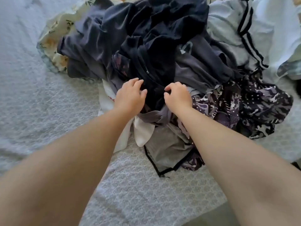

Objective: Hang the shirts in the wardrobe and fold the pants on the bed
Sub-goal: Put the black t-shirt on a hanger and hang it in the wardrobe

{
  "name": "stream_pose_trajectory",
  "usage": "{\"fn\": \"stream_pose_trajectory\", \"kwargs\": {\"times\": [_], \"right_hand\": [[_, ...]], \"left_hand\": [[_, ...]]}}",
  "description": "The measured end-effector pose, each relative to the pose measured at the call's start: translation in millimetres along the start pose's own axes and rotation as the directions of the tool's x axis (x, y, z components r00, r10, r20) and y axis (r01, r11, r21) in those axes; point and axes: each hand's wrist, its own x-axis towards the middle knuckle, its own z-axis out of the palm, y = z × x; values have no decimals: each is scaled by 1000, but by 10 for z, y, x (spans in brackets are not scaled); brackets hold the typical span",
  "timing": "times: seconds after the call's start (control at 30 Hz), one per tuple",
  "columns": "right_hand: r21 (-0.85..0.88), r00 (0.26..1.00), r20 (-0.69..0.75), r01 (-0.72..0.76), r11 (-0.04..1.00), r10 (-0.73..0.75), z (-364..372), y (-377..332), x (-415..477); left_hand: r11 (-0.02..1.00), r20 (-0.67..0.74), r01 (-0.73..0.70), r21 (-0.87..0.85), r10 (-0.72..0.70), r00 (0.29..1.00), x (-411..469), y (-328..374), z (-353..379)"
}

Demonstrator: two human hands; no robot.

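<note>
Two hands, left hand (130, 96) and right hand (177, 95), clutch the black garment (154, 97) between them

The bed cover (40, 111) is a pale matt cloth with a rough, pebbled weave, and the black garment (156, 62) heaped on it is soft, matt knit. Just below the black garment a thin grey cloth (167, 149) looks smooth and is edged in black binding, while right of it a purple-and-white printed cloth (260, 103) is smooth with a faint sheen. Left of the black garment a dark grey garment (84, 51) shows a slight sheen along its folds, and a cream flowered cloth (55, 35) beyond looks matt.
</note>
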Motion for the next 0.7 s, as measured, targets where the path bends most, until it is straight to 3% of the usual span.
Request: {"fn": "stream_pose_trajectory", "kwargs": {"times": [0.1, 0.2, 0.33, 0.47, 0.6, 0.7], "right_hand": [[-13, 1000, -15, 3, 1000, -3, 37, -74, 177], [-86, 997, 72, -25, 996, 31, 113, -140, 265], [-161, 987, 154, -16, 987, 41, 206, -121, 286], [-176, 984, 108, 158, 972, -141, 225, -70, 128], [-88, 933, 124, 350, 933, -338, 142, 12, -157], [83, 945, 114, 297, 951, -305, 4, 87, -373]], "left_hand": [[996, 25, 56, -63, -54, 998, 129, -1, 38], [992, 111, 74, -101, -62, 992, 204, 34, 103], [984, 39, 9, -177, -2, 999, 243, 66, 136], [960, 48, -180, 217, 173, 984, 206, 50, 50], [753, 191, -389, 531, 342, 920, 140, 98, -44], [615, 283, -483, 623, 399, 872, 36, 168, -133]]}}
